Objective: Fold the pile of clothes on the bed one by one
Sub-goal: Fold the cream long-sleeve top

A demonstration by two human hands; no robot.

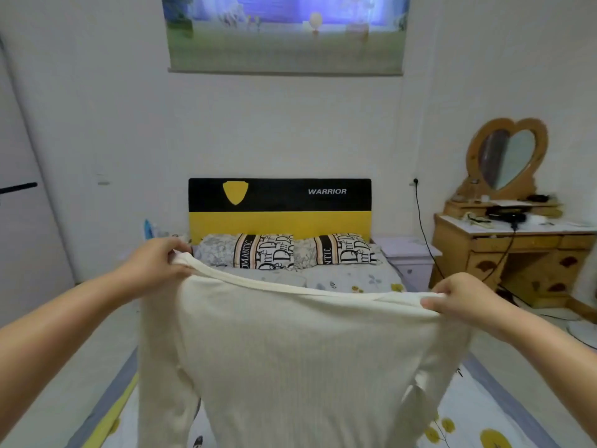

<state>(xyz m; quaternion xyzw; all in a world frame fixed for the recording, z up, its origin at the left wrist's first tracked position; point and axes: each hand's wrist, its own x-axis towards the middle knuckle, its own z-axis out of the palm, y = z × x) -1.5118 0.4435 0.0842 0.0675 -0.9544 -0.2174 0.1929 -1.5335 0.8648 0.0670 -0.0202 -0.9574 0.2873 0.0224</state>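
Note:
A cream ribbed long-sleeved top point(290, 360) hangs spread out in the air above the bed point(352, 281). My left hand point(158, 265) pinches its upper left shoulder and my right hand point(462, 300) pinches its upper right shoulder. The neckline stretches between the two hands, sloping down to the right. Both sleeves dangle at the sides. The hanging top hides most of the bed and any pile of clothes on it.
Two patterned pillows point(284, 255) lie against a black and yellow headboard point(279, 208). A lilac nightstand point(408, 257) and a wooden dressing table point(513, 250) with a heart-shaped mirror point(507, 158) stand at the right. A flowered sheet covers the bed.

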